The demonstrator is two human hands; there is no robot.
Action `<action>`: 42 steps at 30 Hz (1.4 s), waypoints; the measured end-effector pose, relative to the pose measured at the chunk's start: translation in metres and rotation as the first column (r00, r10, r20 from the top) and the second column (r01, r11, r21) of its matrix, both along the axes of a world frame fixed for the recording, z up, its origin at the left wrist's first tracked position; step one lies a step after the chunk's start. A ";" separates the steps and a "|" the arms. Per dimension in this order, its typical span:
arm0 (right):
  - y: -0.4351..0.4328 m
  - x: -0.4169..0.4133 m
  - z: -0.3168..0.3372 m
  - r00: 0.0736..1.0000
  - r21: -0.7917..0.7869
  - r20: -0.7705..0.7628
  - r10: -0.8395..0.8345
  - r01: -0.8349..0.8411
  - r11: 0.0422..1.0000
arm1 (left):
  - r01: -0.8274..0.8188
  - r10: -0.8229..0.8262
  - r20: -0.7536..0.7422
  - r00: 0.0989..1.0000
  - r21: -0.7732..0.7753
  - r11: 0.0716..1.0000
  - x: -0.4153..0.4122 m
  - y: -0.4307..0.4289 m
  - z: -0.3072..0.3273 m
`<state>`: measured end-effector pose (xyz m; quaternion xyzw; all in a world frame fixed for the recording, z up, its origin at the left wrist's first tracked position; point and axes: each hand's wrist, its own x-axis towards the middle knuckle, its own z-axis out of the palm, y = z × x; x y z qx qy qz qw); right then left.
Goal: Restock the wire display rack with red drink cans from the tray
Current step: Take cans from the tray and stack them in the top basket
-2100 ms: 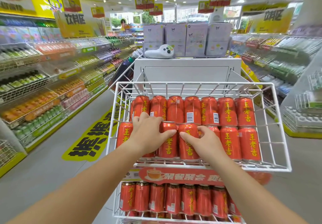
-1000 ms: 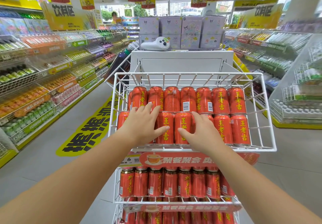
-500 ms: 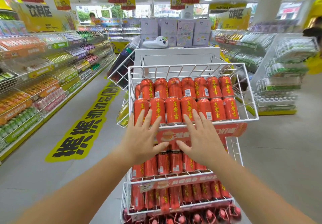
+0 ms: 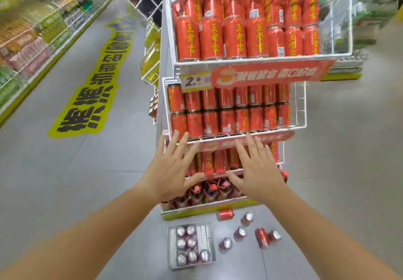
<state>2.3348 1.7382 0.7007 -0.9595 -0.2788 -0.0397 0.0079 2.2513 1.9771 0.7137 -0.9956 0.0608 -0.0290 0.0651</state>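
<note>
Since the earlier frame our hands have dropped from the top basket to the lower tiers. Our left hand [image 4: 169, 170] and right hand [image 4: 257, 170] are spread, empty, before the wire display rack [image 4: 301, 105]. The tray [image 4: 205, 236] sits on the floor below, red drink cans [image 4: 261, 237] loose beside it.

Bare grey floor [image 4: 327, 170] lies open at 3 o'clock of the rack [image 4: 303, 109]. At 6 o'clock, a tray [image 4: 205, 234] and loose cans [image 4: 261, 237] block it.
</note>
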 end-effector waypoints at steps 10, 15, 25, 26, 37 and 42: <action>0.006 -0.037 -0.244 0.954 -0.090 -0.284 0.093 -0.123 0.988 | -0.127 0.110 -0.230 0.967 -0.062 0.990 -0.037 -0.005 -0.255; -0.003 -0.073 -0.399 0.898 -0.139 -0.430 0.096 -0.171 0.975 | -0.227 0.173 -0.422 0.890 -0.083 0.970 -0.077 -0.016 -0.411; -0.015 -0.117 -0.630 0.733 -0.210 -0.676 0.071 -0.284 0.936 | -0.342 0.203 -0.706 0.679 -0.059 0.938 -0.143 -0.035 -0.645; -0.012 -0.113 -0.648 0.725 -0.213 -0.686 0.063 -0.283 0.935 | -0.358 0.202 -0.712 0.673 -0.073 0.931 -0.139 -0.032 -0.662; 0.057 -0.049 -0.778 0.706 -0.181 -0.705 0.064 -0.266 0.947 | -0.700 0.270 -0.766 0.584 -0.307 0.644 -0.076 0.007 -0.794; 0.077 -0.051 -0.801 0.574 -0.136 -0.817 -0.060 -0.090 0.987 | -0.811 0.333 -0.782 0.527 -0.345 0.472 -0.072 0.008 -0.821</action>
